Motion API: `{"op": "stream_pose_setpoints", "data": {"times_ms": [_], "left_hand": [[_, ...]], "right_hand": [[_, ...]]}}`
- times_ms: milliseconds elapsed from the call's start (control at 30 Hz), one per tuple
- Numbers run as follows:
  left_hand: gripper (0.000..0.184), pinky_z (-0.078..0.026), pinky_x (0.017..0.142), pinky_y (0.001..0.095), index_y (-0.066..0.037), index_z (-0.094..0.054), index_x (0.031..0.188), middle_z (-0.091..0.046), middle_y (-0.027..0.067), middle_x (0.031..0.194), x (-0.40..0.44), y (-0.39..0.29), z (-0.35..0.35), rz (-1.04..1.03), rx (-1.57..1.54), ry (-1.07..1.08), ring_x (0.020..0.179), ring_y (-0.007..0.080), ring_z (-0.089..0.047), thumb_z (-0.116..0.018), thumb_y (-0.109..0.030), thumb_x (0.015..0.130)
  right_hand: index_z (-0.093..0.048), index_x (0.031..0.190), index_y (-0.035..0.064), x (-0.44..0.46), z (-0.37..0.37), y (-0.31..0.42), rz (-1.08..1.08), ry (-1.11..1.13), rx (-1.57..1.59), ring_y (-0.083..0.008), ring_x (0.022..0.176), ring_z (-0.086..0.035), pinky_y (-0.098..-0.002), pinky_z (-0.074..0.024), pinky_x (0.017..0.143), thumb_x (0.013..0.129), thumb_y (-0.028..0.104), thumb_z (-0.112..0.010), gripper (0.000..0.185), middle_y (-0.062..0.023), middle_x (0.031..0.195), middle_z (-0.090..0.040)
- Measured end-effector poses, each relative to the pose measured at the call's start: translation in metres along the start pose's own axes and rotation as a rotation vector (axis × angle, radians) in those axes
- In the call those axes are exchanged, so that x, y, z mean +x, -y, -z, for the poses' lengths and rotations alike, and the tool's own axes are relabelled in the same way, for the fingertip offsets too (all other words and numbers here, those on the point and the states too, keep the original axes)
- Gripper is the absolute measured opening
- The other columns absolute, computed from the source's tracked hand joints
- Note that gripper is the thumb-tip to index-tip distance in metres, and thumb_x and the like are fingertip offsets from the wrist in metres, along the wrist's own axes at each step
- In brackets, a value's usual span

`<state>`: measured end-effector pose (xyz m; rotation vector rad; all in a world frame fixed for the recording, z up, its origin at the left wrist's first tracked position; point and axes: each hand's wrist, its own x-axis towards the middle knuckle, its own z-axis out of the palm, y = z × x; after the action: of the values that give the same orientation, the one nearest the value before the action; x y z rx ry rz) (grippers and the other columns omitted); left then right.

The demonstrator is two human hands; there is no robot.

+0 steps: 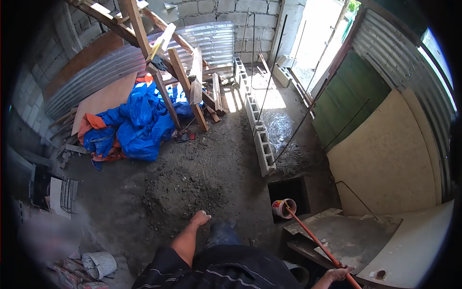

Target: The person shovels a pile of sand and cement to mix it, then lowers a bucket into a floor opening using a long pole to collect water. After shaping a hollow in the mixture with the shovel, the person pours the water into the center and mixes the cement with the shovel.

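My right hand (340, 273) is closed around a long orange-red pole (313, 236) at the lower right. The pole's far end reaches a small pinkish-white bucket (283, 208), tilted at a dark square pit (301, 191) in the floor. How pole and bucket are joined is too small to tell. My left hand (201, 217) hangs in front of my body with its fingers curled, and I see nothing in them. Beyond it a low heap of grey gravelly mix (180, 190) lies on the ground.
A row of hollow blocks (262, 144) runs away from the pit, with upright steel bars nearby. Blue tarpaulin (144, 120) and a wooden frame (175, 82) stand at the upper left. A stained board (351, 236) is at right; a whitish bucket (99, 265) lies lower left.
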<state>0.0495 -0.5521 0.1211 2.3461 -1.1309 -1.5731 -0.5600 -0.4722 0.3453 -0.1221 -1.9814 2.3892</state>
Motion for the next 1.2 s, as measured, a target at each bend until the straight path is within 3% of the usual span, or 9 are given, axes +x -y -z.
{"op": "stream_pose_setpoints", "data": {"times_ms": [167,233,333,367,433,667,933,1067,1200], "left_hand": [[0.055,-0.040,0.099,0.0394,0.006,-0.053,0.121,-0.054,0.0242,0.124,0.021,0.009,0.029,0.054,-0.059,-0.004,0.119,0.0339,-0.051,-0.064,-0.031,0.081],[0.055,-0.040,0.099,0.0394,0.006,-0.053,0.121,-0.054,0.0242,0.124,0.031,0.019,0.036,0.064,-0.041,-0.006,0.119,0.0338,-0.051,-0.064,-0.031,0.081],[0.055,-0.040,0.099,0.0394,0.006,-0.053,0.121,-0.054,0.0236,0.125,0.037,0.034,0.037,0.082,-0.082,-0.010,0.119,0.0335,-0.051,-0.064,-0.029,0.081],[0.055,-0.040,0.099,0.0395,0.006,-0.052,0.122,-0.054,0.0233,0.125,0.037,0.037,0.037,0.112,-0.099,-0.009,0.119,0.0334,-0.051,-0.064,-0.029,0.081],[0.055,-0.040,0.099,0.0396,0.006,-0.052,0.122,-0.053,0.0230,0.126,0.035,0.042,0.034,0.140,-0.116,-0.010,0.119,0.0334,-0.051,-0.064,-0.029,0.081],[0.054,-0.040,0.098,0.0389,0.005,-0.052,0.122,-0.054,0.0230,0.125,0.042,0.017,0.020,0.138,-0.088,0.042,0.119,0.0326,-0.051,-0.063,-0.029,0.081],[0.052,-0.046,0.090,0.0352,0.003,-0.051,0.122,-0.061,0.0192,0.114,0.032,-0.166,-0.031,-0.411,-0.133,0.232,0.106,0.0265,-0.060,-0.063,-0.030,0.083],[0.055,-0.046,0.090,0.0368,0.001,-0.049,0.124,-0.062,0.0188,0.113,-0.013,-0.269,-0.061,-0.626,-0.003,0.374,0.107,0.0295,-0.059,-0.065,-0.028,0.080],[0.063,-0.043,0.094,0.0422,-0.003,-0.041,0.129,-0.055,0.0201,0.122,-0.052,-0.339,-0.137,-0.962,0.233,0.325,0.115,0.0343,-0.052,-0.066,-0.022,0.075]], "right_hand": [[-0.047,0.071,0.0102,-0.036,-0.006,-0.021,0.018,0.117,0.131,-0.0134,0.053,-0.047,-0.0279,-0.0432,0.053,0.088,0.041,-0.061,0.038,0.0001,0.060,-0.045],[-0.044,0.068,0.0118,-0.035,-0.016,-0.027,-0.042,0.047,-0.084,-0.0126,0.053,-0.045,-0.0269,-0.0418,0.052,0.090,0.038,-0.059,0.037,0.0016,0.058,-0.041],[-0.044,0.071,0.0095,-0.057,-0.021,-0.078,-0.006,0.298,-0.137,-0.0108,0.057,-0.043,-0.0262,-0.0405,0.056,0.093,0.033,-0.055,0.034,0.0010,0.064,-0.043],[-0.046,0.070,0.0093,-0.061,-0.023,-0.101,-0.065,0.236,-0.218,-0.0108,0.058,-0.043,-0.0259,-0.0402,0.056,0.094,0.030,-0.054,0.033,0.0016,0.064,-0.044],[-0.047,0.071,0.0087,-0.098,-0.038,-0.096,-0.057,0.461,-0.224,-0.0110,0.060,-0.045,-0.0252,-0.0409,0.059,0.094,0.027,-0.053,0.031,0.0010,0.064,-0.045],[-0.040,0.064,0.0110,-0.119,-0.079,-0.104,-0.008,0.647,-0.280,-0.0090,0.056,-0.042,-0.0249,-0.0382,0.057,0.096,0.029,-0.050,0.038,0.0020,0.058,-0.039],[-0.037,0.066,0.0121,-0.133,-0.143,-0.072,0.030,0.867,-0.234,-0.0084,0.053,-0.035,-0.0279,-0.0400,0.060,0.096,0.034,-0.051,0.039,0.0031,0.056,-0.033],[-0.038,0.067,0.0099,-0.123,-0.152,-0.095,0.067,0.995,-0.352,-0.0090,0.056,-0.039,-0.0271,-0.0391,0.061,0.095,0.033,-0.053,0.040,0.0018,0.057,-0.037],[-0.040,0.068,0.0074,-0.107,-0.169,-0.093,0.075,1.097,-0.347,-0.0090,0.058,-0.042,-0.0256,-0.0367,0.057,0.095,0.032,-0.053,0.038,-0.0002,0.060,-0.042]]}}
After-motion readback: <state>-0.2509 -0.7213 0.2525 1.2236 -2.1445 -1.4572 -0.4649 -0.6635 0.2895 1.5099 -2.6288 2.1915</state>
